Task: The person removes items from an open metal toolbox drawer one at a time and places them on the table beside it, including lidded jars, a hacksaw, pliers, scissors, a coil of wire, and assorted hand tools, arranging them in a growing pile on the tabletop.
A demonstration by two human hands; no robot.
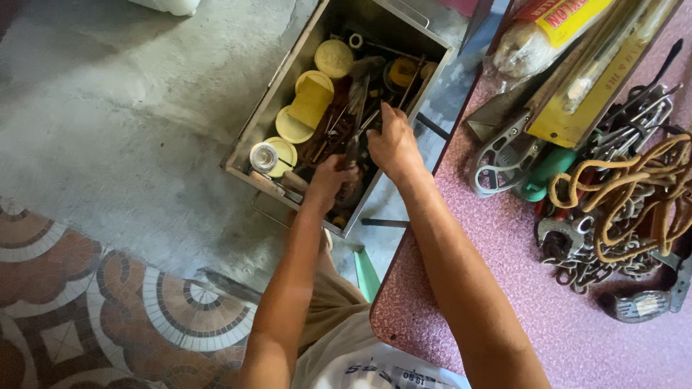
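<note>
box: open metal toolbox (288, 79) on grey concrete floor (130, 108), just left of the table edge, packed with tools and parts
left hand: (328, 180) inside box near its front wall, fingers curled shut round a dark handled tool (352, 153); tool runs up from the fist between the two hands
tool vs fingers: handle is hidden inside the left fist, upper part sticks out above the knuckles, just beside the right wrist
right hand: (393, 144) inside box at its right wall, palm down, fingers bent down into the clutter; fingertips hidden, cannot tell if clamped on anything or just resting
hands: close together, nearly touching, both forearms come in from bottom of view
yellow discs: (334, 57) about four round yellow lids along box's left side, plus one square yellow piece (312, 101) lying on them
can: one small silver round can (264, 156) at box's front left corner, touching a disc
other box contents: loose metal rods and rusty bits, too jumbled to count
table: pink speckled top (504, 274) on the right, well apart from the hands
on table: one coil of orange rope (634, 194), one chain pile (591, 263), one green-handled tool (544, 173), one grey metal clamp-like tool (497, 155), one long yellow package (598, 86), one bagged roll (526, 43)
floor: patterned tile (86, 302) at bottom left, one patch
</note>
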